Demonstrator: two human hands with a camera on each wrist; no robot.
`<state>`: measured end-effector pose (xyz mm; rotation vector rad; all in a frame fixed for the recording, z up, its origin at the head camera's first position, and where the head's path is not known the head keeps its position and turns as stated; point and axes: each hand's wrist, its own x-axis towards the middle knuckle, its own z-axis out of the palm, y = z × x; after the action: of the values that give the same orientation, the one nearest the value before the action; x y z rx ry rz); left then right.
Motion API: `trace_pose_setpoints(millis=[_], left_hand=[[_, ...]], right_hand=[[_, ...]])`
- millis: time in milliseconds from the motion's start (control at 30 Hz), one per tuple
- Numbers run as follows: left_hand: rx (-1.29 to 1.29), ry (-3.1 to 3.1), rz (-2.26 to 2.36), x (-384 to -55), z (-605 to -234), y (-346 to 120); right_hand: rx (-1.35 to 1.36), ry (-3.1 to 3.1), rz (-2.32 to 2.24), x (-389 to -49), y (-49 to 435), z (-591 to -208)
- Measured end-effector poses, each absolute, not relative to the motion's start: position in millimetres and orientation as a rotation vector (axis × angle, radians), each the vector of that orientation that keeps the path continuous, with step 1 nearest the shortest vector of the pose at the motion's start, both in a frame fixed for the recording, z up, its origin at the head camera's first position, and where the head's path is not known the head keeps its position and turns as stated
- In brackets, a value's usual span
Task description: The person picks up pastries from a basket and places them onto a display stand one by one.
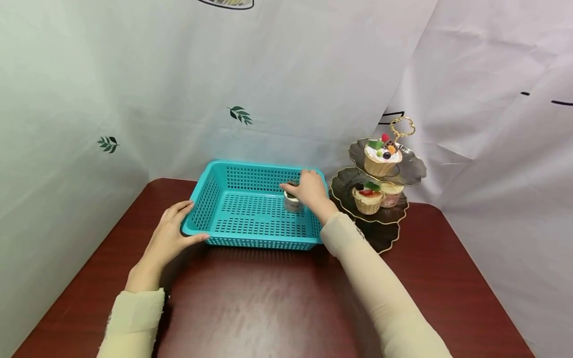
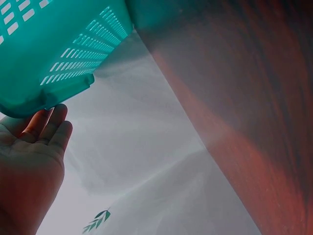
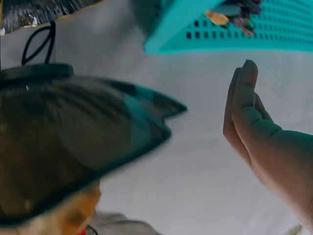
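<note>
My left hand (image 1: 166,235) holds the near left corner of a turquoise plastic basket (image 1: 257,241), thumb along the front rim and fingers at the left side. In the left wrist view, the fingertips of that hand (image 2: 36,152) press up against the basket's rim (image 2: 29,110). A small pale cup (image 1: 293,205) with a dark topping stands inside the basket, toward the right. Over it is my right hand (image 1: 311,190), the thumb stretched across its top. The right wrist view shows this hand (image 3: 261,122) with straight fingers, a gap between them and the colourful topping (image 3: 234,17).
To the right stands a tiered dark stand (image 1: 412,166) with gold edges. It carries a fruit-topped cupcake (image 1: 380,161) above, and another cupcake (image 1: 368,201) beside a pink cup (image 1: 391,196) below. A reddish-brown table (image 1: 250,303) backs onto pale cloth (image 1: 179,74).
</note>
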<state>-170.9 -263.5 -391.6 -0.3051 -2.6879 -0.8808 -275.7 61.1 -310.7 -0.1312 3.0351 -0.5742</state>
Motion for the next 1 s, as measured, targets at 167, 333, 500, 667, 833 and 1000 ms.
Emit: trace_pose_setpoints(millis=[167, 333, 500, 667, 833, 1000], left_hand=[[-0.302, -2.694, -0.892, -170.3, -389.5, -263.6], [-0.307, -2.695, -0.903, -170.7, -389.6, -264.0], [-0.307, -2.694, -0.902, -171.5, -391.7, -265.0], [-0.301, -2.692, -0.909, -172.6, -392.2, -266.5], [-0.303, -2.686, -0.911, -172.4, -391.7, -267.1], [-0.303, -2.703, -0.915, -171.6, -390.9, -265.2]], right_hand=[[-0.134, 2.992, -0.554, -284.5, 60.5, -320.2], [-0.209, 2.978, -0.566, -292.3, 65.0, -328.9], [-0.293, 2.957, -0.572, -298.0, 69.3, -336.1], [-0.294, 2.947, -0.557, -302.7, 70.3, -341.2], [-0.270, 2.939, -0.537, -308.1, 70.2, -345.7], [-0.252, 2.892, -0.512, -310.9, 73.2, -348.7]])
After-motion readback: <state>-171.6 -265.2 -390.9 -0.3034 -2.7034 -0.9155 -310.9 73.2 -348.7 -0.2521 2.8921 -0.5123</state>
